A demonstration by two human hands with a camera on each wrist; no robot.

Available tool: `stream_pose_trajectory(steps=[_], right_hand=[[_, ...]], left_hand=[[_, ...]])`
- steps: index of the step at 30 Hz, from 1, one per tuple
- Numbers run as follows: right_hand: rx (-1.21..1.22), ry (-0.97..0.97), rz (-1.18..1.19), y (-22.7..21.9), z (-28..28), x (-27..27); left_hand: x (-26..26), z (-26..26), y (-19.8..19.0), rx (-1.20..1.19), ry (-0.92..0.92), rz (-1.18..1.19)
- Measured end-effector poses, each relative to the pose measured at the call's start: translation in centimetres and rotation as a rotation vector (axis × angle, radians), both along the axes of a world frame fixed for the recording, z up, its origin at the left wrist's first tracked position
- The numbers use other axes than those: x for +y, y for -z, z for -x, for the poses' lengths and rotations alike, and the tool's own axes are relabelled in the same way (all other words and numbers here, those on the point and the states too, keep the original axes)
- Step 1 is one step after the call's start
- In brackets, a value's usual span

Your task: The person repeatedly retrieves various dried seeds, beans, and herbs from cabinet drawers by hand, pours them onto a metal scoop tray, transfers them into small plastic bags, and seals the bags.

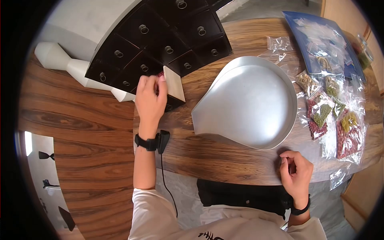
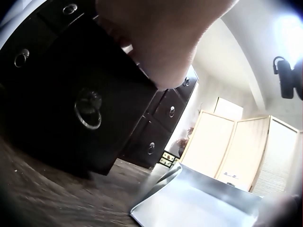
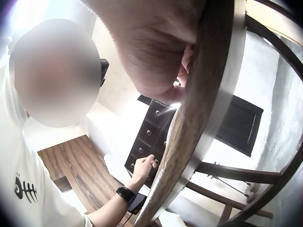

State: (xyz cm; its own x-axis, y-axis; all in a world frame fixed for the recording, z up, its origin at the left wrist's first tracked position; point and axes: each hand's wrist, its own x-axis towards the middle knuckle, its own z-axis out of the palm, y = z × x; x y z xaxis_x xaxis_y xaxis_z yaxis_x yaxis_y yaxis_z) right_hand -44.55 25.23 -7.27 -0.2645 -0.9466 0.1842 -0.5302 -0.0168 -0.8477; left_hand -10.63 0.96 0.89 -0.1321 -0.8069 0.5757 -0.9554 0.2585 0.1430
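In the head view, the person's left hand (image 1: 150, 98) reaches over a pulled-out drawer (image 1: 175, 86) in the bottom row of a black cabinet (image 1: 154, 50), its fingers bent down inside. A little dark-red content (image 1: 161, 74) shows beside them; whether they grasp any, I cannot tell. The right hand (image 1: 297, 170) rests at the near edge of the worktop (image 1: 236, 162), fingers loosely curled and holding nothing. Between the hands lies a metal tray (image 1: 248, 102) narrowing to a spout, which points toward the drawer. To its right are clear bags (image 1: 320, 110) of beans and a blue tray (image 1: 298, 30) piled with more bags.

The left wrist view adds the drawer's black front with its ring pull (image 2: 88, 109), the fingertips hidden behind it, and a folding screen (image 2: 236, 146) beyond the metal tray.

The right wrist view alone shows the worktop's edge from below, beside the right hand, and dark curved bars (image 3: 279, 189) underneath.
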Motion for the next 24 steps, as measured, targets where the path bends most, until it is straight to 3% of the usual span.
stream_pose_trajectory(steps=[2,6,10,18,24], right_hand=[[0.005,0.002,0.006,-0.1,0.1,0.0],[-0.009,-0.001,-0.002,0.0,0.1,0.1],[0.0,-0.004,-0.006,0.1,0.1,0.1],[0.024,-0.007,0.004,0.0,0.1,0.1],[0.025,0.0,0.002,-0.1,-0.1,0.1]], left_hand=[[-1.4,0.0,1.2,-0.055,0.135,0.011],[-1.4,-0.1,0.2,-0.072,0.032,-0.416],[-1.2,-0.1,-0.1,-0.072,0.074,-0.402],[-1.3,-0.1,-0.2,-0.128,-0.051,-0.506],[-1.5,-0.5,0.3,-0.069,-0.046,-0.452]])
